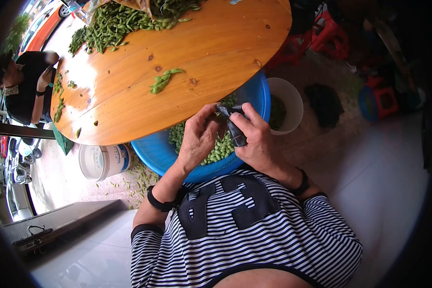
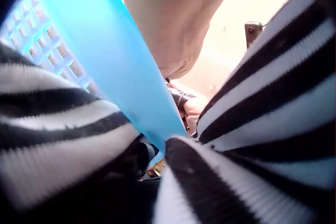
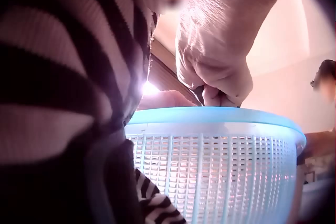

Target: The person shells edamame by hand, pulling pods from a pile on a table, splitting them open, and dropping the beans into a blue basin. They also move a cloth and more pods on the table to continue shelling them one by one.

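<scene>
Both hands meet over a blue plastic basket that holds shelled green soybeans. The right hand pinches a dark, shiny, limp strip between curled fingers and thumb. At the strip's upper end, the left hand has its fingers bent against it, the tips partly hidden. What the strip is made of cannot be told. In the right wrist view, the right hand hangs over the rim of the lattice-sided basket. The left wrist view has the basket's wall between striped cloth and a forearm.
An oval wooden table overhangs the basket, with a heap of soybean pods and a few loose pods. White buckets stand left and right. Another person is across the table; red stools stand behind.
</scene>
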`<state>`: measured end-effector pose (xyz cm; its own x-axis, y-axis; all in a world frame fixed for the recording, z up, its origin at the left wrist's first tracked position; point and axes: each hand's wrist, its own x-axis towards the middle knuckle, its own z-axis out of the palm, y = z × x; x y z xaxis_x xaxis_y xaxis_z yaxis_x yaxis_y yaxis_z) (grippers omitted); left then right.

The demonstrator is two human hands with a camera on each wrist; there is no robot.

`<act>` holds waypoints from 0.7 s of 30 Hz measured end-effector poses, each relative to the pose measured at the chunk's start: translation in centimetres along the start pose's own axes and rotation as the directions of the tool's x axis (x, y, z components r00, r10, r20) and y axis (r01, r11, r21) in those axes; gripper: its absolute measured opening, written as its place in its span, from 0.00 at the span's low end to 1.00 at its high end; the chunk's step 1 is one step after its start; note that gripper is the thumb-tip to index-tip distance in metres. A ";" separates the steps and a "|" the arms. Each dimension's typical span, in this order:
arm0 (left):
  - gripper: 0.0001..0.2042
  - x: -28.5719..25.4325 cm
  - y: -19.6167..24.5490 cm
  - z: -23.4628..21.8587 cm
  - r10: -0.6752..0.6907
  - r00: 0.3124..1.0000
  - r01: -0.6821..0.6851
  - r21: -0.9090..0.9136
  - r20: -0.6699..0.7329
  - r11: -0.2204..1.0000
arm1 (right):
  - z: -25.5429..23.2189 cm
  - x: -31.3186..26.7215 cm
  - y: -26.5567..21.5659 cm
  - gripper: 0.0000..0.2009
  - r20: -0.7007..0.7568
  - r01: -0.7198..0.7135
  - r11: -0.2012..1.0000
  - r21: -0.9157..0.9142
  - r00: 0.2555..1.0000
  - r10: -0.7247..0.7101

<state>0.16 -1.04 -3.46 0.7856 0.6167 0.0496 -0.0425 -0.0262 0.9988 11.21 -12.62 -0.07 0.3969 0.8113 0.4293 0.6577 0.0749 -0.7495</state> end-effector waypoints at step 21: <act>0.04 0.1 1.1 -0.3 -0.177 0.982 0.143 -0.343 -0.071 0.928 | -2.0 0.9 2.9 0.14 0.535 -0.597 0.320 0.735 0.802 0.268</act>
<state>-0.01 -0.74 -2.38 0.7351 0.6656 -0.1290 -0.1387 0.3339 0.9324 14.72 -12.82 -0.85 0.1518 0.9804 -0.1258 -0.4972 -0.0343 -0.8669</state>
